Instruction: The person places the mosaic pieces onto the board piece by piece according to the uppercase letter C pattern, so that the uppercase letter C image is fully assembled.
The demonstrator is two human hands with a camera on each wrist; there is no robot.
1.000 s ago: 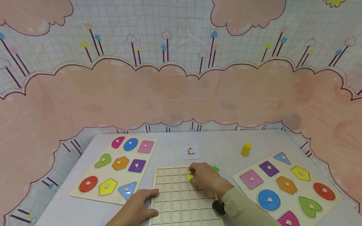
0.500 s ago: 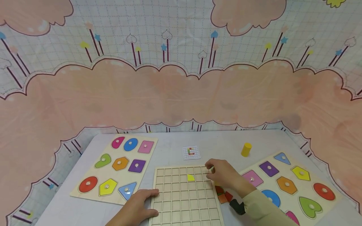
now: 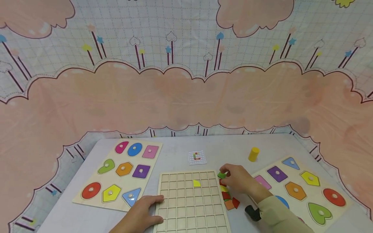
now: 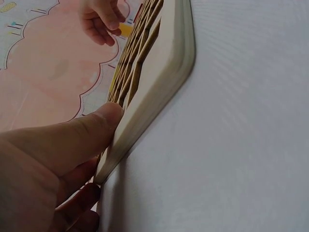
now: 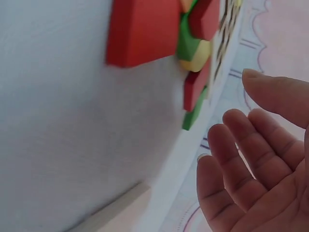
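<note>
A wooden grid board (image 3: 177,207) lies in the middle of the table, with a yellow quarter-circle tile (image 3: 196,183) in one of its upper cells. My left hand (image 3: 142,212) rests at the board's left edge, thumb and fingers spread and touching the rim. My right hand (image 3: 240,179) hovers beside the board's upper right corner. Its fingers are loosely bent and hold nothing in the right wrist view. Close by lie loose tiles: a green tile (image 3: 221,175), an orange tile (image 3: 229,204) and a red tile (image 5: 145,31), among several others along the board's right edge.
A small card with a coloured grid pattern (image 3: 197,157) lies behind the board. A yellow cylinder (image 3: 254,154) stands at the back right. Knobbed shape puzzles flank the board: a left puzzle (image 3: 113,178) and a right puzzle (image 3: 297,174), partly covered by my right sleeve.
My right hand has left the yellow quarter-circle tile in the board's cell and moved right to the loose tiles, uncovering several of them. The left hand stays put.
</note>
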